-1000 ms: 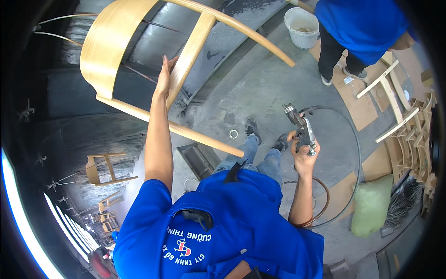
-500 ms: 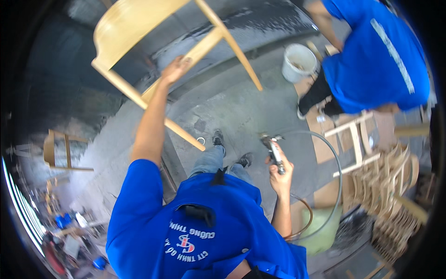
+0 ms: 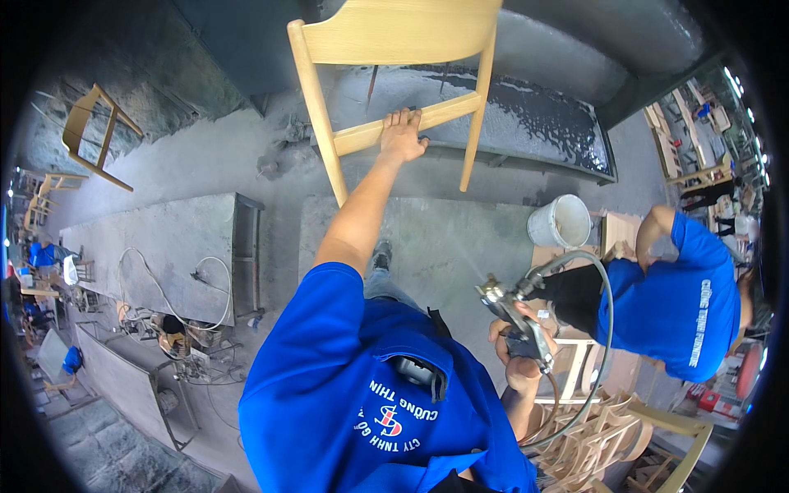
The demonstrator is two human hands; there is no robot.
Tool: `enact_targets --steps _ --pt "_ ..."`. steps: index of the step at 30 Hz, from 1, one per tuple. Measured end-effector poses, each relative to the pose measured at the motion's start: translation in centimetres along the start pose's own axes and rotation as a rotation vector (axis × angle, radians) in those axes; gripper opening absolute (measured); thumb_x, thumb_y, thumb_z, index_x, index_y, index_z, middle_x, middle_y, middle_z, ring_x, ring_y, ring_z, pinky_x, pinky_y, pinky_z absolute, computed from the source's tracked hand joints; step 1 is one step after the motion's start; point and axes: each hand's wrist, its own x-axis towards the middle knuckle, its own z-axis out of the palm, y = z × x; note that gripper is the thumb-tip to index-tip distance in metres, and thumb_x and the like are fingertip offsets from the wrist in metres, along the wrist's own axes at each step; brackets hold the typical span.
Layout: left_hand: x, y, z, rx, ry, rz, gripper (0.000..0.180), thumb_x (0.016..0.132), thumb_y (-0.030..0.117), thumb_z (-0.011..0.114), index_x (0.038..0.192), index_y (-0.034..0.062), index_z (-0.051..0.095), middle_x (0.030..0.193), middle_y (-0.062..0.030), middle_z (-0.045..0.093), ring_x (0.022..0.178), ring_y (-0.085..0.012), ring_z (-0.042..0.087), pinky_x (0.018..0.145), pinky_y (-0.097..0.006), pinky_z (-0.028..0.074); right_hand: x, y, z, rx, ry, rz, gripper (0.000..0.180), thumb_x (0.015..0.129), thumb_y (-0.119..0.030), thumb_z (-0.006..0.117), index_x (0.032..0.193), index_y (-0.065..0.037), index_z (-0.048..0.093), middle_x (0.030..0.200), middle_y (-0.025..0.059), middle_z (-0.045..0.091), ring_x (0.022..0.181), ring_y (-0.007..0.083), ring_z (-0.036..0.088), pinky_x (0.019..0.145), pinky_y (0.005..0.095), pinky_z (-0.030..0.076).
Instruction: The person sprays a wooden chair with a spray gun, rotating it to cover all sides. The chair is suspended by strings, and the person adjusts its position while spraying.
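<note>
A pale wooden chair frame point(image 3: 399, 37) with a curved backrest hangs or is held up in front of me; its top runs out of view. My left hand point(image 3: 401, 135) is on its lower crossbar, fingers over the wood, arm stretched forward. In my right hand point(image 3: 522, 370) is a metal spray gun point(image 3: 528, 327), held at waist height to the right of my body. Its nozzle points up and left, and a faint mist leaves it. A grey hose point(image 3: 609, 304) loops from the gun down past my forearm, beside a thinner brown one.
Beyond the chair frame lies a wet metal trough point(image 3: 534, 115). A white bucket point(image 3: 559, 222) stands right, beside a co-worker in a blue shirt point(image 3: 674, 296) bending over. Stacked wooden parts point(image 3: 596, 427) lie lower right. Another chair frame point(image 3: 78, 123) and a metal-topped table point(image 3: 164, 246) are left.
The chair frame has swung round and stands more upright, farther right in view. My view has turned left to right. The spray gun is raised nearer, and mist now shows at its nozzle.
</note>
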Motion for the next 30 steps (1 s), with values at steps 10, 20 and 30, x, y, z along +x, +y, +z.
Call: enact_targets --steps 10,20,30 --pt "8.4 -6.7 0.7 -0.055 -0.052 -0.017 0.084 0.092 0.04 0.065 0.162 0.0128 0.029 0.165 -0.0148 0.029 0.152 -0.0327 0.025 0.126 -0.048 0.013 12.8 -0.7 4.9 -0.226 -0.071 0.057 0.103 0.086 -0.082 0.055 0.136 0.008 0.059 0.065 0.0054 0.061 0.048 0.0057 0.048 0.048 0.0221 0.035" --pt "14.7 -10.7 0.3 -0.006 -0.177 0.026 0.085 0.092 0.04 0.067 0.164 0.0296 0.024 0.166 -0.0113 0.029 0.152 -0.0331 0.024 0.125 -0.052 0.015 14.3 2.0 4.4 -0.024 0.108 -0.061 0.107 0.082 -0.085 0.055 0.143 0.003 0.055 0.072 0.0152 0.067 0.043 0.0052 0.043 0.043 0.0212 0.029" --pt "14.2 -12.8 -0.8 0.197 -0.199 -0.093 0.091 0.091 0.038 0.068 0.165 0.0394 0.014 0.168 -0.0105 0.025 0.154 -0.0344 0.022 0.126 -0.053 0.012 13.6 3.5 0.9 -0.165 0.299 0.112 0.114 0.079 -0.088 0.055 0.143 0.007 0.05 0.075 0.0099 0.065 0.046 0.0015 0.04 0.044 0.0187 0.026"
